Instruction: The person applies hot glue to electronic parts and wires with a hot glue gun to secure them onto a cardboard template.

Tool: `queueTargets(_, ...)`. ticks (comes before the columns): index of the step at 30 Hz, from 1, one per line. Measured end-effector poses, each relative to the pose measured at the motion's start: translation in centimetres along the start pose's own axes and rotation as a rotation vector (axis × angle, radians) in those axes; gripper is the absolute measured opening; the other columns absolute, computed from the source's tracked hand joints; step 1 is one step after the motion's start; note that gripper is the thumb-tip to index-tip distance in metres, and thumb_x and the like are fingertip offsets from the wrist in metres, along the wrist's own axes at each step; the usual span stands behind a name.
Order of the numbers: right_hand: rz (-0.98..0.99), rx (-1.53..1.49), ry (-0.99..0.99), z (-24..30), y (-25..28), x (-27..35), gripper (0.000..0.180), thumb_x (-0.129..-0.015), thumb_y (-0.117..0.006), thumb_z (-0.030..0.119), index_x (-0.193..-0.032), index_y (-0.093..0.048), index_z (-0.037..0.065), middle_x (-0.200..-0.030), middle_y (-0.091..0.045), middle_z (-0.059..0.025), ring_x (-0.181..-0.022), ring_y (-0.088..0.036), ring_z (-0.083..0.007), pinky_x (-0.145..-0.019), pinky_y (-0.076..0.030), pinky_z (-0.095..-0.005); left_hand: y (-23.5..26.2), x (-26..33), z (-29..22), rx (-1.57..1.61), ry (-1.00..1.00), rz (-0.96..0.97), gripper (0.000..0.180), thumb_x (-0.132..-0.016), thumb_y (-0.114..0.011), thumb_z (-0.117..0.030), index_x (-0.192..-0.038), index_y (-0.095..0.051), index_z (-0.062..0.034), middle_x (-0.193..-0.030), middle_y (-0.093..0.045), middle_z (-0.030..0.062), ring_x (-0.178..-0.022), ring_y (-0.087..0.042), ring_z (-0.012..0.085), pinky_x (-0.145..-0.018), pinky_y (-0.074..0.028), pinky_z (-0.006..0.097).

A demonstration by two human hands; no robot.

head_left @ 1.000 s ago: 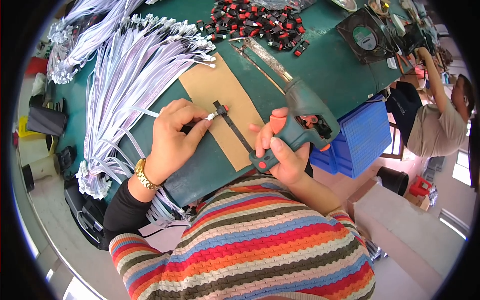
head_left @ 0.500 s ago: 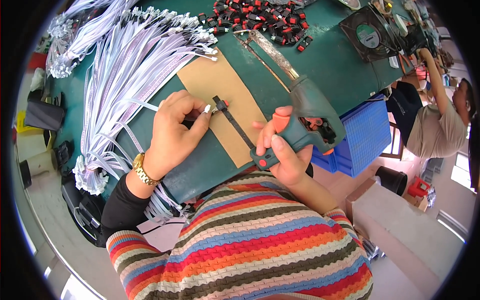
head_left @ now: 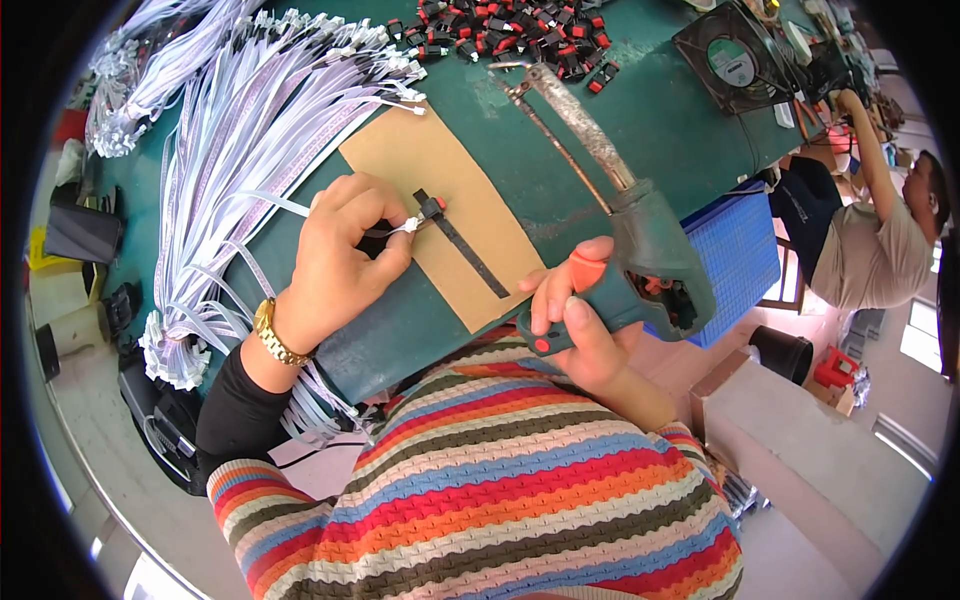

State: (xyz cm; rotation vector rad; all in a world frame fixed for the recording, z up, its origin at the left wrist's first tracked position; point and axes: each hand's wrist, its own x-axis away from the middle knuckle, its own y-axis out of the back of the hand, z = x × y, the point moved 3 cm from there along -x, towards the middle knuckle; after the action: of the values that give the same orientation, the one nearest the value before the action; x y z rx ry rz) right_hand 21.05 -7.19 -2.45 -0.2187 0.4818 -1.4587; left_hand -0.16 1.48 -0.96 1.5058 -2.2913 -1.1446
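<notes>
Fingers [head_left: 398, 258] of the left hand [head_left: 345, 240] are pinched together, thumb against forefinger, on a white plug [head_left: 410, 225] just left of the middle of the frame; beside it, to the right, a small black switch [head_left: 433, 207] with a red end sits on a dark strip [head_left: 470, 255], which slants across a piece of cardboard [head_left: 450, 150] in the middle of the frame; whether the plug touches the switch is hard to make out at this size; the fingers of the right hand [head_left: 590, 320], right of and below the middle, are wrapped around the handle [head_left: 552, 345] of a green soldering gun [head_left: 665, 240], one finger at its orange trigger [head_left: 588, 270]; the gun's rusty metal nose [head_left: 585, 130] points up toward the top of the frame, over the green table [head_left: 480, 110], well apart from the switch; a gold watch [head_left: 272, 335] sits at the left wrist [head_left: 293, 318]; a big bundle of white flat cables [head_left: 250, 130] spreads over the upper left; a heap of red and black switches [head_left: 515, 35] lies at the top middle; a square black fan [head_left: 735, 60] stands at the upper right, with a blue crate [head_left: 735, 255] below it; at the right edge a person [head_left: 880, 250] in a beige shirt reaches toward the table; a striped sweater [head_left: 480, 480] fills the lower middle, with a black bin [head_left: 780, 355] and a pale box [head_left: 800, 440] at the lower right
</notes>
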Motion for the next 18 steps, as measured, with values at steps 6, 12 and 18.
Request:
queueTargets(6, 0.114, 0.084, -0.092, -1.2, -1.2, 0.0, 0.040, -0.088, -0.054, 0.019, -0.121, -0.034, 0.012, -0.074, -0.049, -0.0017, -0.062, -0.054, -0.0138, -0.103, -0.026, -0.0526, -0.3, 0.4, -0.1, 0.169, 0.011, -0.019, 0.017, -0.065, -0.061, 0.003, -0.075, -0.051, -0.0052, -0.086, -0.060, 0.0042, -0.079, -0.056, 0.0236, -0.071, -0.041, 0.033)
queueTargets(12, 0.063, -0.031, -0.050, -1.8, -0.8, -0.2, 0.036, -0.089, -0.050, 0.008, -0.122, -0.037, 0.010, -0.074, -0.050, 0.0003, -0.065, -0.055, -0.0110, -0.103, -0.031, -0.0465, 0.9, -0.8, -1.6, -0.163, -0.364, 0.077, 0.020, -0.060, -0.060, 0.005, -0.072, -0.048, -0.0056, -0.093, -0.065, 0.0064, -0.079, -0.060, 0.0223, -0.075, -0.044, 0.034)
queueTargets(18, 0.090, -0.067, -0.039, -1.9, -0.6, -0.4, 0.036, -0.089, -0.050, 0.010, -0.123, -0.036, 0.010, -0.073, -0.051, 0.0004, -0.065, -0.054, -0.0101, -0.097, -0.037, -0.0449, 1.2, -0.6, -0.1, 0.063, -0.223, 0.138, 0.018, -0.062, -0.058, 0.007, -0.070, -0.048, -0.0049, -0.097, -0.066, 0.0090, -0.079, -0.061, 0.0226, -0.073, -0.047, 0.032)
